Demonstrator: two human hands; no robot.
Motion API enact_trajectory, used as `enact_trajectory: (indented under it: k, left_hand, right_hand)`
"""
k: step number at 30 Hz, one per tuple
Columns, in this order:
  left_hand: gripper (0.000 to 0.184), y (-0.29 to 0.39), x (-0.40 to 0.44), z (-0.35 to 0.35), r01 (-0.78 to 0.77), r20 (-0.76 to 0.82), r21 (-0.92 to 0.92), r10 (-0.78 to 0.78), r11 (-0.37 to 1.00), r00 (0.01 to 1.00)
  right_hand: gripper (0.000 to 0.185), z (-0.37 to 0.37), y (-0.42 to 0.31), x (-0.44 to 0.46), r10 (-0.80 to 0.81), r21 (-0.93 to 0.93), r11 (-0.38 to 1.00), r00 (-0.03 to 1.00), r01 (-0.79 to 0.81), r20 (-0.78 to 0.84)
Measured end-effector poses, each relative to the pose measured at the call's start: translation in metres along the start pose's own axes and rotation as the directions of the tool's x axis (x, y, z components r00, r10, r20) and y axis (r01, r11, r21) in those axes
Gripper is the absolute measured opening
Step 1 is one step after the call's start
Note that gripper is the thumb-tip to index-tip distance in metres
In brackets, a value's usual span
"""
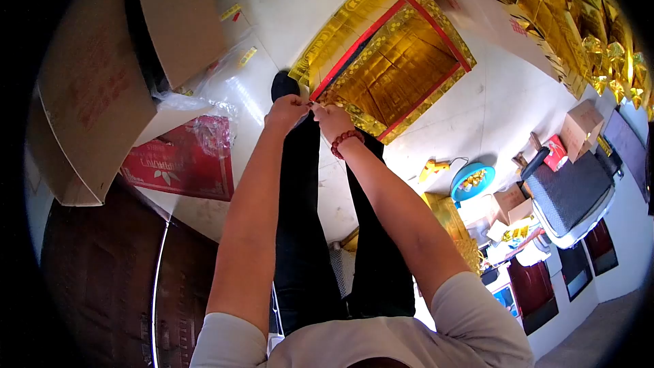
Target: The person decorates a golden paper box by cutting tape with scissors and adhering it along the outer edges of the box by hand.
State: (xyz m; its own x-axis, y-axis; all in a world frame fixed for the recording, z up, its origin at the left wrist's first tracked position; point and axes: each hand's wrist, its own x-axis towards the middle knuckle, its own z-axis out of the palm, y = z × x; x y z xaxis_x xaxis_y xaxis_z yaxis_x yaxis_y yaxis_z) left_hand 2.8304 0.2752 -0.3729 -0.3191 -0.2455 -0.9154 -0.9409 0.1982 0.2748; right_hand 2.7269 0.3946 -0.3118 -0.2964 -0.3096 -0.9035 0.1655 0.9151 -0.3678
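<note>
A box covered in shiny gold foil (381,3) stands on the floor in front of me, its opening facing me and edged with red strips and patterned gold borders. My left hand (287,112) is closed in a pinch just off the box's near left corner. Beside it, my right hand (332,121), with a red bead bracelet (346,142) on the wrist, is also closed, its fingertips almost meeting the left ones at that corner. Whatever small piece lies between the fingers is too small and hidden to name.
Cardboard boxes (88,88) and a red printed carton (184,163) with clear plastic stand at left. To the right are a yellow glue gun (433,169), a blue basin (457,191) of gold pieces and a chair (569,184). Gold foil ornaments (572,7) fill the upper right.
</note>
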Motion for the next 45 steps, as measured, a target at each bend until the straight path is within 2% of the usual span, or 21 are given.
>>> enact_trajectory:
  k: [2,5,8,11,12,14,16,17,19,21,23,25,26,27,29,34,37,39,43,44,45]
  left_hand:
    - [0.021,0.002,-0.011,-0.004,0.023,0.100,-0.327,0.010,0.945,0.995]
    - [0.019,-0.007,-0.021,-0.005,0.051,0.140,-0.307,-0.008,0.950,0.990]
    - [0.019,-0.039,-0.020,0.008,0.031,0.185,-0.282,0.023,0.959,0.983]
    - [0.010,-0.029,-0.050,-0.002,0.063,0.214,-0.395,0.026,0.916,0.976]
    - [0.010,-0.027,-0.057,-0.005,0.080,0.243,-0.387,0.018,0.919,0.970]
    - [0.009,-0.021,-0.068,-0.012,0.083,0.270,-0.366,0.021,0.927,0.963]
    - [0.018,-0.009,-0.081,-0.019,0.033,0.251,0.044,-0.043,0.998,0.967]
    - [0.023,0.000,-0.086,-0.023,0.010,0.227,0.252,-0.069,0.968,0.972]
    - [0.023,0.025,-0.101,-0.034,-0.011,0.191,0.366,-0.064,0.931,0.980]
    - [0.023,0.046,-0.116,-0.047,-0.010,0.093,0.608,-0.059,0.794,0.994]
    - [0.023,0.031,-0.113,-0.052,-0.052,0.060,0.663,0.016,0.746,0.998]
    - [0.022,0.022,-0.113,-0.068,-0.178,0.258,0.373,0.083,0.911,0.963]
    - [0.020,0.025,-0.119,-0.073,-0.190,0.284,0.254,0.114,0.948,0.952]
    - [0.020,0.029,-0.125,-0.076,-0.206,0.283,0.271,0.127,0.940,0.951]
    - [0.019,0.029,-0.133,-0.074,-0.293,0.302,0.036,0.269,0.955,0.915]
    - [0.018,0.056,-0.154,-0.058,-0.331,0.286,0.024,0.311,0.943,0.906]
    - [0.019,0.062,-0.158,-0.039,-0.429,0.268,0.017,0.409,0.903,0.872]
    - [0.018,0.070,-0.168,-0.028,-0.414,0.263,0.040,0.390,0.910,0.883]
    - [0.016,0.088,-0.185,-0.006,-0.404,0.279,-0.071,0.407,0.912,0.870]
    - [0.016,0.090,-0.187,-0.001,-0.366,0.279,-0.190,0.408,0.911,0.869]
    - [0.016,0.091,-0.188,0.003,-0.321,0.279,-0.306,0.407,0.896,0.870]
  right_hand:
    - [0.041,0.001,0.001,-0.010,0.045,0.047,0.998,0.999,-0.045,-0.002]
    - [0.040,0.013,0.005,-0.019,0.116,-0.019,0.993,0.993,-0.116,0.021]
    - [0.033,0.011,-0.001,-0.045,-0.043,-0.320,0.946,0.999,0.043,0.009]
    - [0.032,0.010,0.000,-0.062,-0.188,-0.436,0.888,0.980,0.145,-0.057]
    - [0.034,0.006,-0.005,-0.071,-0.075,-0.446,0.892,0.997,0.072,0.012]
    - [0.034,0.007,-0.004,-0.083,-0.092,-0.477,0.874,0.995,0.096,0.032]
    - [0.036,0.009,-0.004,-0.095,-0.140,-0.523,0.841,0.989,0.142,0.043]
    - [0.036,0.010,-0.006,-0.100,-0.144,-0.515,0.846,0.989,0.138,0.027]
    - [0.034,0.008,-0.010,-0.110,-0.067,-0.478,0.876,0.998,0.068,0.019]
    - [0.036,0.011,-0.002,-0.109,-0.007,-0.400,0.917,1.000,0.004,-0.004]
    - [0.038,-0.013,-0.007,-0.118,0.194,-0.120,0.971,0.976,-0.206,-0.101]
    - [0.043,-0.031,-0.003,-0.128,0.135,-0.036,0.990,0.984,-0.140,-0.121]
    - [0.042,-0.036,0.000,-0.134,0.133,0.039,0.991,0.981,-0.129,-0.142]
    - [0.042,-0.039,0.002,-0.139,0.130,0.110,0.988,0.978,-0.113,-0.166]
    - [0.041,-0.026,0.022,-0.135,0.078,0.223,0.974,0.968,-0.024,-0.237]
    - [0.023,-0.006,0.043,-0.138,-0.055,0.510,0.823,0.927,0.252,-0.370]
    - [0.022,0.000,0.056,-0.143,-0.029,0.583,0.766,0.920,0.272,-0.391]
    - [0.020,-0.004,0.060,-0.153,0.031,0.637,0.733,0.924,0.238,-0.381]
    - [0.021,-0.013,0.076,-0.171,0.040,0.696,0.650,0.900,0.307,-0.435]
    - [0.021,-0.015,0.080,-0.176,0.059,0.709,0.617,0.877,0.343,-0.476]
    - [0.023,-0.019,0.087,-0.181,0.111,0.771,0.583,0.915,0.257,-0.389]
